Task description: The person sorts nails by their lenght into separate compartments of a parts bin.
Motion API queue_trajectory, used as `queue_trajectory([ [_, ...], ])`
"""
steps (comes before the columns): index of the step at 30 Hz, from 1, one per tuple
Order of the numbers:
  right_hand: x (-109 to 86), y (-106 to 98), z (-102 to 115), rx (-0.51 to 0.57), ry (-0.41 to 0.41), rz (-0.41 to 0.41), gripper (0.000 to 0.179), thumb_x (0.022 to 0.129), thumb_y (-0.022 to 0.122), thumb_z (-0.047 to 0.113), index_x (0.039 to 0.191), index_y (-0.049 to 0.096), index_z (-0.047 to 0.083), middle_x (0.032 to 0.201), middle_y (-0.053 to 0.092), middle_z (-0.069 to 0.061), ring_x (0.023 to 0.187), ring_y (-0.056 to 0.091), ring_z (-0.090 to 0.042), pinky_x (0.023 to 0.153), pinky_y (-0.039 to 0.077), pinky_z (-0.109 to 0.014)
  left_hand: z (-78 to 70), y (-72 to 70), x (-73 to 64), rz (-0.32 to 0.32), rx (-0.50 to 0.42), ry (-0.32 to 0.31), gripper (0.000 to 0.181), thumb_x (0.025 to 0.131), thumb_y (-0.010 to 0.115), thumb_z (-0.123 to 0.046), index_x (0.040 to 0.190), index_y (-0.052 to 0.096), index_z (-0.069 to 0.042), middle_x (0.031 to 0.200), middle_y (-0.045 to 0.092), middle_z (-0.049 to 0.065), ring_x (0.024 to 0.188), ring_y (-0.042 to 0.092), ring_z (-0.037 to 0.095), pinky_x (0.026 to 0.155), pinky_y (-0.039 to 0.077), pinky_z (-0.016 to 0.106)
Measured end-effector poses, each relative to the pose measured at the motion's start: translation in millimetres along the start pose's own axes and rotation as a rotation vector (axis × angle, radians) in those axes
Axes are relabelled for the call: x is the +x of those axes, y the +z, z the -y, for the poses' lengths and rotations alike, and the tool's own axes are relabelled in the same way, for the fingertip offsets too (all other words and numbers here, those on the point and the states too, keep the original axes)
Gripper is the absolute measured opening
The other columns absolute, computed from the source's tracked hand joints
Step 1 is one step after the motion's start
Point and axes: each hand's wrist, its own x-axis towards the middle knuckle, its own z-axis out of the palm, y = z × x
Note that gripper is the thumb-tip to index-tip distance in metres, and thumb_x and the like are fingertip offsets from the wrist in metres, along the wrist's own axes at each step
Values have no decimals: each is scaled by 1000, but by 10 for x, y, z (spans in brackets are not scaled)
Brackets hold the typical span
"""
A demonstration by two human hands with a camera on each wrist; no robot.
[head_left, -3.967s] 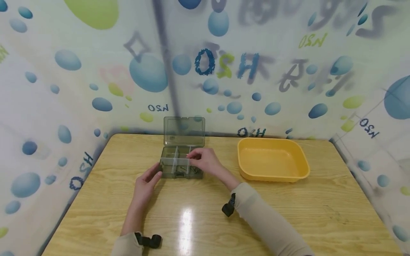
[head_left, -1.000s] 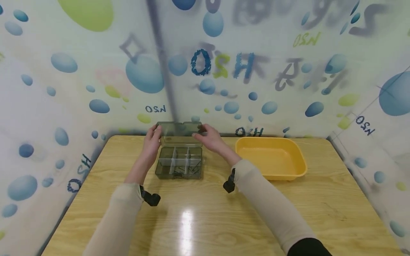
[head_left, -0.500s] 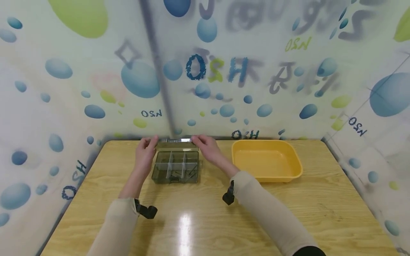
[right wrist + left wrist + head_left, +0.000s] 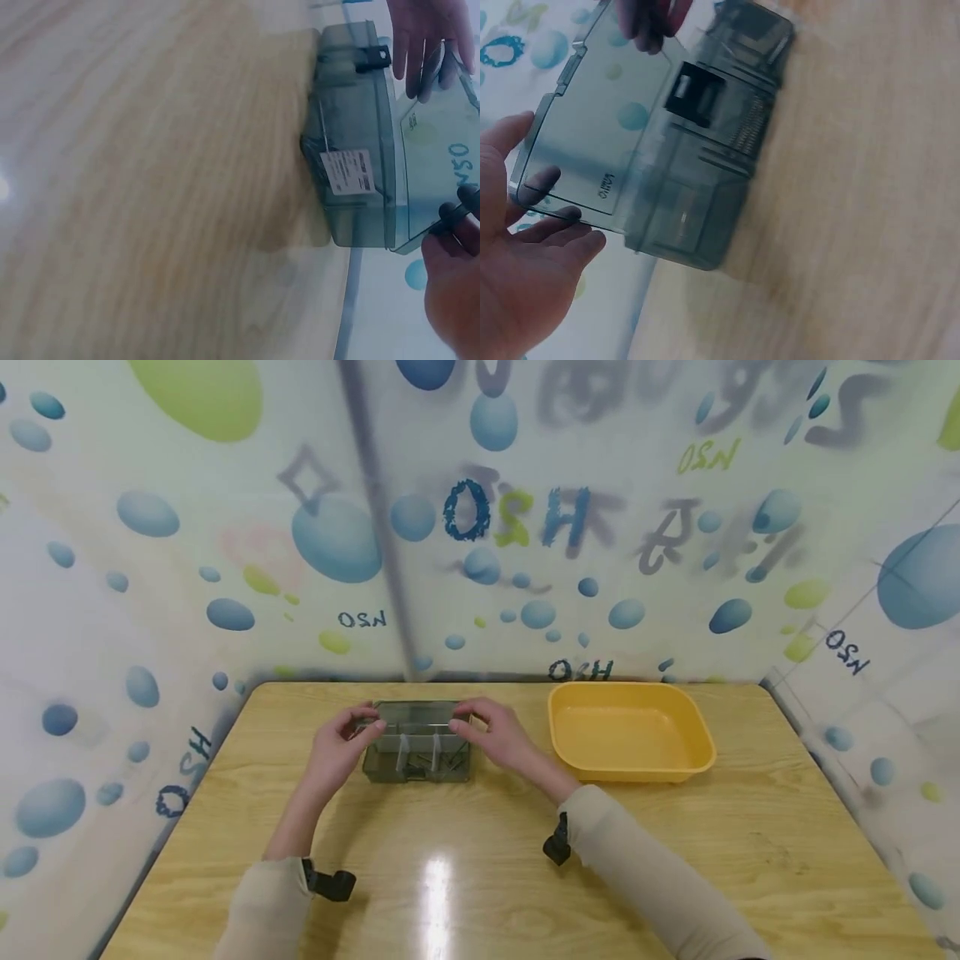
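Note:
A smoky see-through compartment box (image 4: 382, 767) sits toward the back of the table, left of centre. Its hinged lid (image 4: 592, 142) stands part-way down, tilted forward over the rear compartments. My left hand (image 4: 333, 747) holds the lid's left corner, thumb on one face and fingers behind. At the opposite corner my right hand (image 4: 497, 737) pinches the lid between thumb and fingers. Thin dark screw-like pieces (image 4: 453, 762) lie in the front compartments, behind clear dividers. A black latch (image 4: 695, 94) shows on the box's front, and a white label (image 4: 349, 172) on its body.
To the right of the box stands a yellow plastic tray (image 4: 630, 772), with no contents showing. The wooden table (image 4: 487, 877) ends at a wall (image 4: 525, 527) printed with bubbles, close behind the box.
Earlier my right hand was inside the box and my left at its side. Both then took the upright lid by its corners and swung it forward and down.

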Motion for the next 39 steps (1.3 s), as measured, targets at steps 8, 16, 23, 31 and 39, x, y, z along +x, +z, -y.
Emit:
queue_trajectory([
  [8, -115, 76, -24, -114, -56, 77, 40, 102, 67, 24, 133, 66, -2, 149, 53, -18, 144, 40, -34, 117, 32, -54, 108, 4, -147, 35, 108, 46, 55, 98, 73, -28, 140, 59, 4, 160, 38, 18, 149, 30, 37, 118, 30, 53],
  [16, -181, 122, -63, -191, -86, 118, 39, 99, 71, 21, 130, 68, -3, 148, 55, -17, 145, 39, -35, 117, 32, -54, 195, 9, -229, 51, 133, 43, 44, 99, 72, -18, 135, 62, 6, 160, 39, 19, 149, 30, 39, 116, 33, 50],
  [23, -201, 169, -155, -209, -83, 110, 32, 99, 69, 15, 127, 71, -1, 147, 56, -15, 146, 39, -32, 118, 32, -52, 252, 33, -224, 43, 158, 23, 40, 98, 72, -11, 133, 64, 7, 160, 39, 17, 149, 30, 38, 113, 36, 47],
  [31, -227, 183, -181, -199, -77, 78, 32, 99, 69, 14, 127, 70, -1, 147, 56, -13, 146, 39, -31, 119, 29, -52, 236, 174, -196, -41, 269, 104, 32, 97, 71, -7, 126, 68, 7, 154, 44, 21, 134, 50, 43, 82, 57, 28],
  [39, -244, 181, -21, -540, -191, 269, 42, 107, 56, 20, 143, 56, -1, 154, 47, -14, 150, 32, -31, 122, 24, -45, 317, 224, -214, -93, 298, 199, 30, 96, 73, -5, 122, 70, 8, 150, 47, 25, 33, 25, 3, 37, 29, 21],
])
